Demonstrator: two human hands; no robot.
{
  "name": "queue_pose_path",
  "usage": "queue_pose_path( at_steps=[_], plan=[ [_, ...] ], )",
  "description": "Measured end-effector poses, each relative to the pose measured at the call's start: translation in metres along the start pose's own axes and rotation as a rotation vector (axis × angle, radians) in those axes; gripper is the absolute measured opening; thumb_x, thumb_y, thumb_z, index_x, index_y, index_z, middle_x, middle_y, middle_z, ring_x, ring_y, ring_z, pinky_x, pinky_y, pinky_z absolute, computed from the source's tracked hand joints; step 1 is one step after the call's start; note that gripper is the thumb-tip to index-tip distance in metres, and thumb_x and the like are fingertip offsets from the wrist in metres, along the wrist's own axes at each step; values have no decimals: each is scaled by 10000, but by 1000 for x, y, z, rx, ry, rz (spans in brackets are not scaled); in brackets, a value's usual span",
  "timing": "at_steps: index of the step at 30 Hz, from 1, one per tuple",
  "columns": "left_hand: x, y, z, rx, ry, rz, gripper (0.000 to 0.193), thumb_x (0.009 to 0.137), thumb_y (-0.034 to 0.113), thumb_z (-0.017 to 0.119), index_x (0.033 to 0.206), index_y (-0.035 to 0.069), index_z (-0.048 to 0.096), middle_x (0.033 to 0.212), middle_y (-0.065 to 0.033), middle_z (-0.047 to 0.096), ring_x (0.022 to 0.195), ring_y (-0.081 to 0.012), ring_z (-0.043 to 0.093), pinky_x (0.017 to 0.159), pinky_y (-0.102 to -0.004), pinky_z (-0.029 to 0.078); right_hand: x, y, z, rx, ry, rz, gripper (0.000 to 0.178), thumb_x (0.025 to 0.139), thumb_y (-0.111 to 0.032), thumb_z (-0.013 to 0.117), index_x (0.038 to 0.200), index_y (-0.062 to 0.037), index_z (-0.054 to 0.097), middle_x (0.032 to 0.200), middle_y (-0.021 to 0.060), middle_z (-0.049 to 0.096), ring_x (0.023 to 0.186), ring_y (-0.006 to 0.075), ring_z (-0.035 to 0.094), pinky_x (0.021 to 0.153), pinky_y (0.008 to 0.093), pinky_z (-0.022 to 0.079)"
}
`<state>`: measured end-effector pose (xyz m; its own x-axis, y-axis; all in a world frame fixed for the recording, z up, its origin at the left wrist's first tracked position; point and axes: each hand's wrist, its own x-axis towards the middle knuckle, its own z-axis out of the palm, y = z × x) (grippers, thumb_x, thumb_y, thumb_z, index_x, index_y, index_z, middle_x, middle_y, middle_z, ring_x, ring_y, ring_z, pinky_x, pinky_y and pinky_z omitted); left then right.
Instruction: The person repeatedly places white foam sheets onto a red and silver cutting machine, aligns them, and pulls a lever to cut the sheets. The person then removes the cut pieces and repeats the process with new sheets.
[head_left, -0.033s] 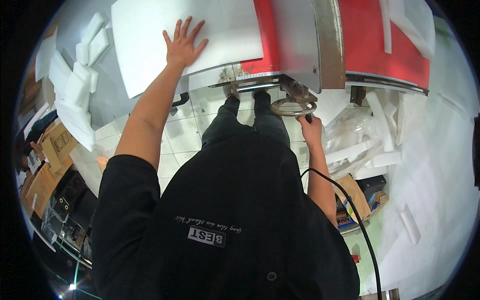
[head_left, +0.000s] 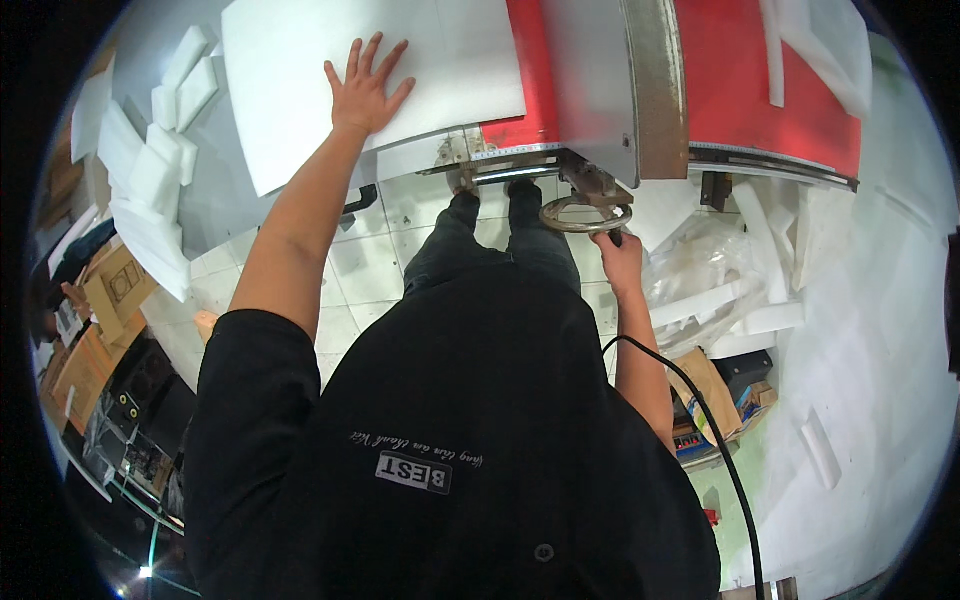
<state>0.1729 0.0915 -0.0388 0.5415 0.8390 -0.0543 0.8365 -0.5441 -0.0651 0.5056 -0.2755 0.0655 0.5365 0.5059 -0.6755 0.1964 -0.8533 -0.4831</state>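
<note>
My left hand [head_left: 366, 100] lies flat with its fingers spread on a large white foam sheet [head_left: 460, 60]. The sheet covers the left part of a red machine bed [head_left: 535, 55]. Its right edge ends short of a grey upright housing [head_left: 592, 80], which has a worn metal edge plate [head_left: 657, 95]. Low at the front of the machine, my right hand [head_left: 622, 262] is closed around the small dark handle [head_left: 614, 238] of a metal handwheel [head_left: 572, 228]. A steel rod [head_left: 520, 174] and a ruler strip [head_left: 515, 152] run along the machine's front edge.
Cut white foam pieces [head_left: 155, 165] lie on the grey surface at left. Right of the housing, foam strips [head_left: 775, 55] rest on the red bed. Clear plastic wrap [head_left: 700, 265] and a box of odds and ends [head_left: 715, 400] stand near my right arm. A black cable [head_left: 715, 430] crosses there.
</note>
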Motion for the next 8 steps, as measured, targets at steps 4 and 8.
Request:
queue_pose_path(
  at_steps=[4,8],
  plan=[
    [8,-9,22,-60,109,20,654,965,707,347,1569,501,202,1685,47,139,1559,-242,107,1172,-730,79,4,-9,6,120,-75,0,356,796,-280,751,713,57,672,591,31,586,585,101,495,558,323,414],
    [10,-8,20,-67,95,21,666,963,716,340,1572,507,173,1689,54,113,1562,-234,83,1177,-729,65,6,-9,3,91,-150,73,301,810,-257,741,800,44,729,621,46,634,605,102,523,599,313,442]
  ],
)
